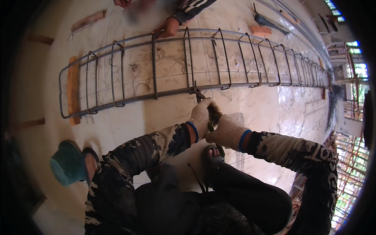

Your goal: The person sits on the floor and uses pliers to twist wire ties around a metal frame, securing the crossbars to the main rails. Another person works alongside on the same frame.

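A long rebar cage (172, 66) of steel bars and square stirrups lies on the pale floor (117, 121), running from left to far right. Both my hands wear white knitted gloves. My left hand (200, 116) and my right hand (227, 131) are closed together around the handles of a pair of pincers (203, 100), whose jaws sit on the near bar of the cage where a stirrup crosses it. Across the cage, another person's bare hand (169, 27) rests on the far bar.
A wooden block (73, 88) props the cage's left end, and a brick (260, 30) lies beyond it. A teal slipper (67, 162) sits at lower left. My sandalled foot (213, 152) is below my hands. More rebar work (348, 172) stands at right.
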`<state>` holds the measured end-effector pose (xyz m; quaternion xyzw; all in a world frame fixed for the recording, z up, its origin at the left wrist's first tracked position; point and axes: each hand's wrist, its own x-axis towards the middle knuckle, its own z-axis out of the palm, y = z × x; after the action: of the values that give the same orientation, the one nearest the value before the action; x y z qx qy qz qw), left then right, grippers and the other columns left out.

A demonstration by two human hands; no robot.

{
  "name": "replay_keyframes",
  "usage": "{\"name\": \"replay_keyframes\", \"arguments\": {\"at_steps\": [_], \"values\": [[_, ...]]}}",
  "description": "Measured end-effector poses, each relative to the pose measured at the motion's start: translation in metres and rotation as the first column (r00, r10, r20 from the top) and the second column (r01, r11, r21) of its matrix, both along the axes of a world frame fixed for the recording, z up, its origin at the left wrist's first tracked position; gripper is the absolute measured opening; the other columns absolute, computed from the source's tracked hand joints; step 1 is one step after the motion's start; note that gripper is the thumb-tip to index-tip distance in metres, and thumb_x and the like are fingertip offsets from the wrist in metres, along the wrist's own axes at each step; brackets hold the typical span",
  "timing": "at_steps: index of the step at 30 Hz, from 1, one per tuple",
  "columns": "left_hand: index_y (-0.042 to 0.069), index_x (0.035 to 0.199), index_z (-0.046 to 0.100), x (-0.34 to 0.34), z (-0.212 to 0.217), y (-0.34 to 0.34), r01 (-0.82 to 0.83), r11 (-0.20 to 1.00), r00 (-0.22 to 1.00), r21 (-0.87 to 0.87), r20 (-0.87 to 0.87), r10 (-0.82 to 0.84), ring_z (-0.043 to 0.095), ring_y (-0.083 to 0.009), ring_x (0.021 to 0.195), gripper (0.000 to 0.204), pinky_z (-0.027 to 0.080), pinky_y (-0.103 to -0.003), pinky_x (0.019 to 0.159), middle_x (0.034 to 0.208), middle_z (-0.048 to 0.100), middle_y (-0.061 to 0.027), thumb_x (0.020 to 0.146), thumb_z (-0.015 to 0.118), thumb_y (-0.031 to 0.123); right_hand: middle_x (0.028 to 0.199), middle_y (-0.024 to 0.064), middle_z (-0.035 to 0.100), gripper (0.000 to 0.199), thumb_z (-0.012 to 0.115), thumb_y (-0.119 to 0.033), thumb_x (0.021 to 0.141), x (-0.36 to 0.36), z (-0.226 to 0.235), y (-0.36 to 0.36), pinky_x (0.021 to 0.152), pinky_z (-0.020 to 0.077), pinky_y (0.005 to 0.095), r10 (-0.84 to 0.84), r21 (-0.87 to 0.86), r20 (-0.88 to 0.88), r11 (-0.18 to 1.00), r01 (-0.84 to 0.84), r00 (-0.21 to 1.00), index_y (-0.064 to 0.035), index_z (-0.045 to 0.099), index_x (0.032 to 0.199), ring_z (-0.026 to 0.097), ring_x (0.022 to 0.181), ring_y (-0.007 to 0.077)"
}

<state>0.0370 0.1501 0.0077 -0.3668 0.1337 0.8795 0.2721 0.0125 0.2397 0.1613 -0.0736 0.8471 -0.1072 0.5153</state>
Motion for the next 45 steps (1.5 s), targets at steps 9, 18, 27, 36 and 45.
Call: {"name": "replay_keyframes", "arguments": {"at_steps": [9, 18, 27, 36, 45], "values": [[0.013, 0.092, 0.056, -0.010, 0.026, -0.013, -0.080, 0.907, 0.997, 0.413, 0.028, 0.075, 0.067, -0.0232, 0.091, 0.032, 0.056, -0.038, 0.088, 0.091, 0.070, -0.0066, 0.109, 0.055, 0.040, 0.075, 0.0013, 0.055, 0.022, 0.066, -0.026, 0.091, -0.036, 0.026, -0.021, 0.047, 0.0423, 0.0298, -0.456, 0.126, 0.345, 0.889, 0.440, 0.821, -0.0046, 0.062, 0.094, 0.053, 0.058, 0.0122], [0.002, 0.108, 0.066, 0.008, 0.040, -0.018, 0.088, 0.984, 0.994, 0.158, 0.049, -0.097, 0.067, -0.0199, 0.094, 0.036, 0.054, -0.036, 0.088, 0.106, 0.072, -0.0073, 0.095, 0.068, 0.036, 0.084, 0.0074, 0.061, 0.014, 0.057, -0.007, 0.092, -0.006, -0.005, -0.020, 0.065, 0.0636, 0.0391, -0.634, 0.087, 0.391, 0.748, 0.658, 0.667, 0.0005, 0.061, 0.103, 0.062, 0.065, 0.0194], [0.006, 0.116, 0.067, 0.017, 0.007, -0.053, 0.250, 0.903, 0.954, 0.350, -0.250, -0.168, 0.065, -0.0205, 0.102, 0.044, 0.051, -0.039, 0.097, 0.102, 0.069, -0.0069, 0.100, 0.069, 0.047, 0.077, -0.0061, 0.042, 0.015, 0.059, -0.024, 0.106, 0.007, -0.019, -0.014, 0.052, 0.0390, 0.0273, -0.611, 0.177, 0.789, 0.133, 0.975, -0.060, -0.0104, 0.057, 0.110, 0.042, 0.061, 0.0082], [0.013, 0.079, 0.060, 0.000, -0.003, -0.008, 0.016, 0.965, 0.989, 0.260, -0.144, 0.022, 0.058, -0.0160, 0.063, 0.041, 0.048, -0.032, 0.065, 0.072, 0.062, -0.0028, 0.108, 0.055, 0.042, 0.104, 0.0107, 0.072, 0.053, 0.078, -0.028, 0.097, 0.015, 0.014, -0.020, 0.074, 0.0636, 0.0398, -0.723, 0.052, 0.254, 0.674, 0.737, 0.643, 0.0041, 0.059, 0.135, 0.075, 0.085, 0.0190], [0.012, 0.084, 0.058, 0.005, 0.009, -0.026, 0.072, 0.938, 0.995, 0.338, -0.089, -0.044, 0.063, -0.0186, 0.065, 0.032, 0.055, -0.036, 0.069, 0.072, 0.060, -0.0033, 0.104, 0.061, 0.036, 0.082, -0.0033, 0.051, 0.032, 0.058, -0.003, 0.091, 0.036, 0.002, -0.006, 0.052, 0.0337, 0.0200, -0.806, -0.087, 0.454, 0.385, 0.919, 0.380, 0.0001, 0.058, 0.123, 0.048, 0.065, 0.0029]]}}
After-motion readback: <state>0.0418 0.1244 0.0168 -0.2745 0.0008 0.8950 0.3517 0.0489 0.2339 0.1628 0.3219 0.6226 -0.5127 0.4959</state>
